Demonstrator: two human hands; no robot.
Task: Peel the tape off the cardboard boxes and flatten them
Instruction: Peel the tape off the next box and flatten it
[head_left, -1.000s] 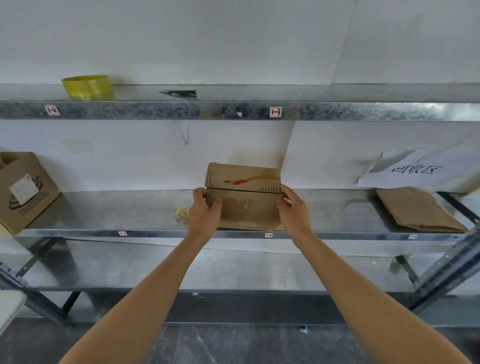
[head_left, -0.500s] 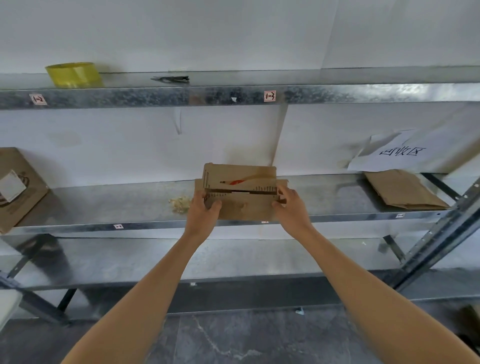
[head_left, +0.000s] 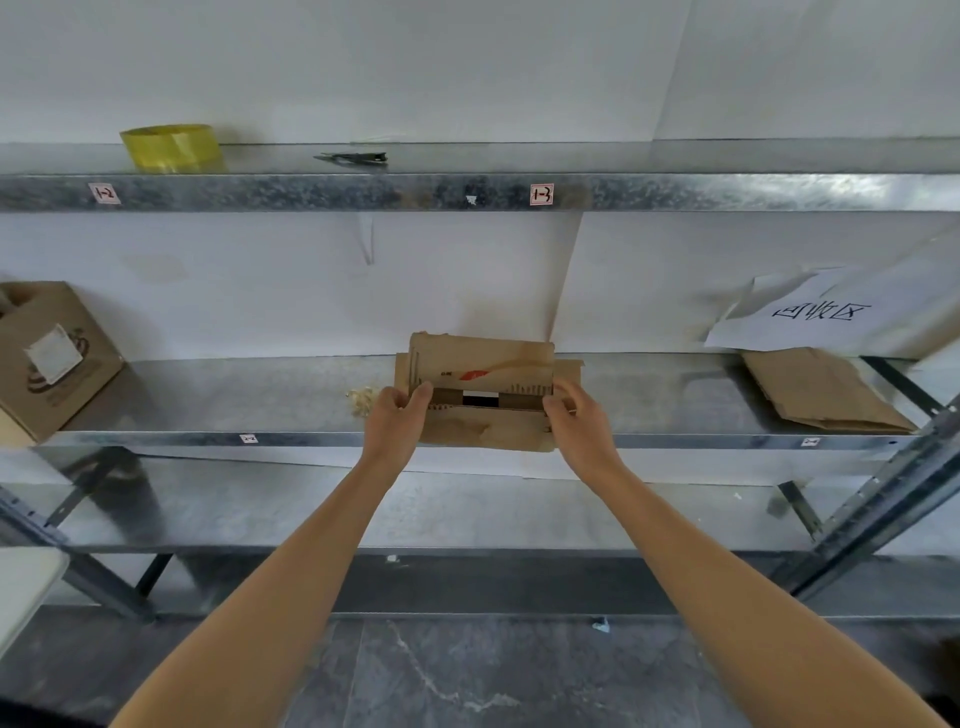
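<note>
The cardboard box (head_left: 483, 364) sits on the middle shelf (head_left: 208, 405), long axis 9 to 3 o'clock, the left hand (head_left: 392, 421) pinching its 9 o'clock end, the right hand (head_left: 579, 426) its 3 o'clock end, both grips closed on cardboard.

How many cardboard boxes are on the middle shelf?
3: the middle box, gripped by the left hand and right hand; the left box; the flat box at the right, which may hide more underneath.
</note>
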